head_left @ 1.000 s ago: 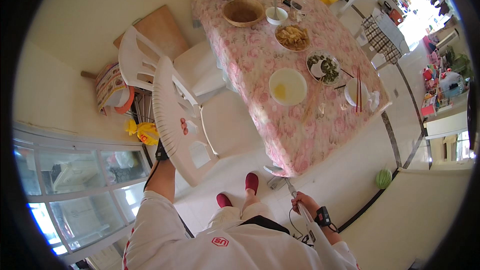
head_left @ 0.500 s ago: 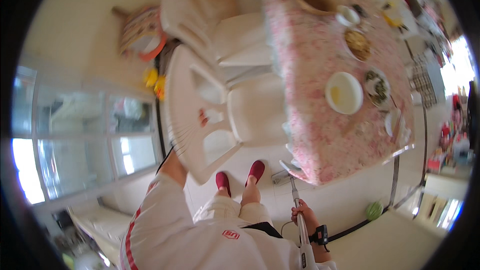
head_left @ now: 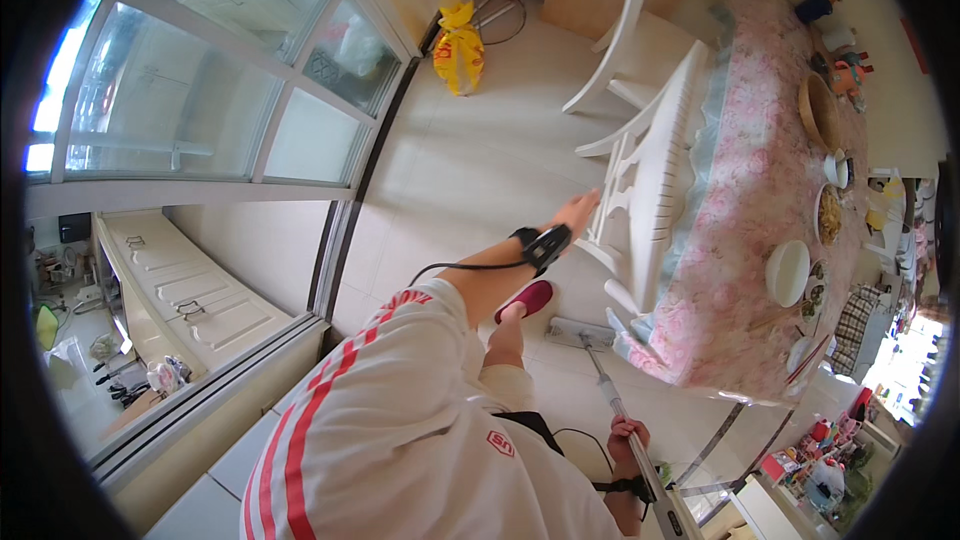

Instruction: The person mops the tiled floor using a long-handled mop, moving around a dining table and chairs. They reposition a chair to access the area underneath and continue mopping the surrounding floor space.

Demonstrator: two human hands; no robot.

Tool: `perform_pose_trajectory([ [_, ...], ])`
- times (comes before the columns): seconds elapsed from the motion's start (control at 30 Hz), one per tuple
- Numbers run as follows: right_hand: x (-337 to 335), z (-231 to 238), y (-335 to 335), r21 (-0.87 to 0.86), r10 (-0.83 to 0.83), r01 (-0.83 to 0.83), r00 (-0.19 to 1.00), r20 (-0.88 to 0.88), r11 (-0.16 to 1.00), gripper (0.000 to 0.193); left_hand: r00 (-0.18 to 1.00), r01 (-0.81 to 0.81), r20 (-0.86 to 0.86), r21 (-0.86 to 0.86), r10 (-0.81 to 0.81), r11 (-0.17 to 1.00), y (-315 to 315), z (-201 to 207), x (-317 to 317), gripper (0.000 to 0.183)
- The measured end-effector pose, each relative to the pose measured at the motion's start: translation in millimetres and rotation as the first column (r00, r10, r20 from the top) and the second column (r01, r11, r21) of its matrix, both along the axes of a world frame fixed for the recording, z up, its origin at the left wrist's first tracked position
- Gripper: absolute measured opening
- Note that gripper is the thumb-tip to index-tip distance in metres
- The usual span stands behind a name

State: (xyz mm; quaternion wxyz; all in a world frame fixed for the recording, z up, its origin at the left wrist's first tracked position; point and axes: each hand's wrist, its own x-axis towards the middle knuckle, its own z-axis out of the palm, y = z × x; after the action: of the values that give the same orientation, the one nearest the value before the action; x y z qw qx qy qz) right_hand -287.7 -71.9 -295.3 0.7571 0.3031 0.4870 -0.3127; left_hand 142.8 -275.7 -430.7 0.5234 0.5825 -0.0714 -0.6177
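One cloth-covered table (head_left: 735,230). Two white chairs (head_left: 670,175) beside it. One mop (head_left: 610,398), head down near table's corner; long axis slants up-left from lower edge. Two hands: right hand (head_left: 627,434) grasps mop; left hand (head_left: 577,211) at chair back, grip cannot be told.

Bright daylight, washed-out glare at left and lower right, soft shadows on the floor (head_left: 470,155), straight lines bowed, black rim.

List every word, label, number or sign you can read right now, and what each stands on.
Wording isn't copied here, only located:
White shirt, chest: red lettering inside a red outlined badge.
Left sleeve: red lettering near the cuff.
Yellow bag: red print, too small to read.
Grey pole in the right hand: small dark marking, unreadable.
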Motion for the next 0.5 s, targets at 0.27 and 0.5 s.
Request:
perform_pose_trajectory([
  [0.27,121.4,101.1,29.2,0.011,-0.139,0.139,0.982,0.13,0.99,0.022,0.977,0.162,-0.205,0.562,-0.053,0.811,247.6,3.6,90.9,0.027],
  [0.5,213.3,121.3,2.4,0.075,0.157,-0.182,0.953,0.258,0.981,0.017,0.841,0.418,-0.509,0.392,-0.186,0.819,282.2,80.7,75.5,0.029],
])
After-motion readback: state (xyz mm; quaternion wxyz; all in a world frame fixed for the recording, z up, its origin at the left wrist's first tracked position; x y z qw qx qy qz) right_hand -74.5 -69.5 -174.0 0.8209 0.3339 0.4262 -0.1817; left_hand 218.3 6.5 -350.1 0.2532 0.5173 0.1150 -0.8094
